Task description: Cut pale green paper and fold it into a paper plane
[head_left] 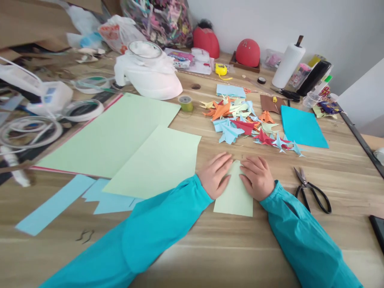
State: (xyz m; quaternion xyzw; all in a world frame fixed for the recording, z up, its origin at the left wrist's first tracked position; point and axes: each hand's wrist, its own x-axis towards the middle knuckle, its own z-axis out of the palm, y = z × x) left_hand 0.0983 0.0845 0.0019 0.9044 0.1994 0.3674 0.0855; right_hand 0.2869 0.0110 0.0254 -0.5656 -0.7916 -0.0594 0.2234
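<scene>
Your teal sleeves cross the counter, while your left hand and right hand lie flattened on opposite upper sides of a pale green sheet.

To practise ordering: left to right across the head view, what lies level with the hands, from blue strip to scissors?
Blue strip, front large green sheet, left hand, small green sheet, right hand, scissors.

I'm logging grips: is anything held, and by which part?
No clear grip: left hand and right hand rest on a small pale green paper sheet, at opposite sides of its far end.
</scene>
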